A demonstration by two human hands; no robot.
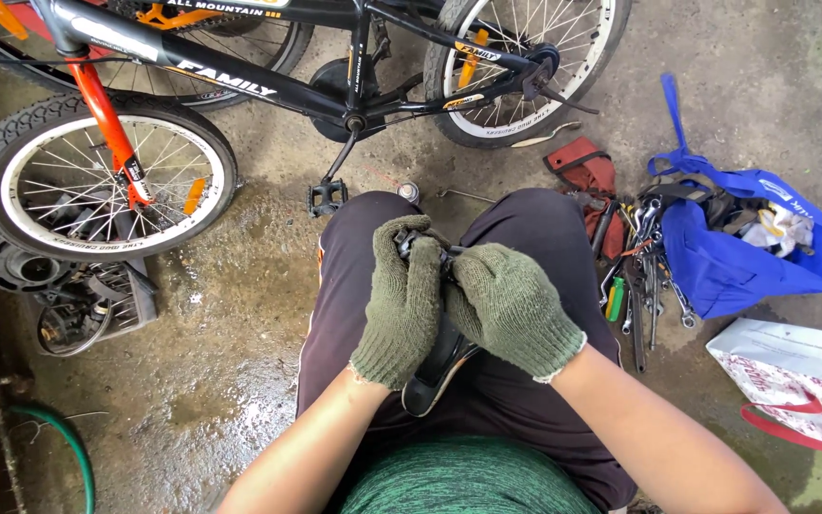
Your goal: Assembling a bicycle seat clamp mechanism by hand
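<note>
Both of my hands wear green knit gloves and meet over my lap. My left hand (403, 303) and my right hand (509, 306) both grip a black bicycle saddle (438, 366), whose underside clamp sits hidden between my fingers. The saddle's rounded end sticks out below my hands and rests on my dark trousers. A small black and orange bicycle (240, 86) lies on the wet concrete ahead of my knees, with its pedal (327, 197) close to my left knee.
Several wrenches and other hand tools (641, 286) lie scattered right of my knee beside an open blue bag (744, 257). A red pouch (587, 171), a white and red bag (792, 381), a green hose (68, 447) and black parts (68, 295) at left.
</note>
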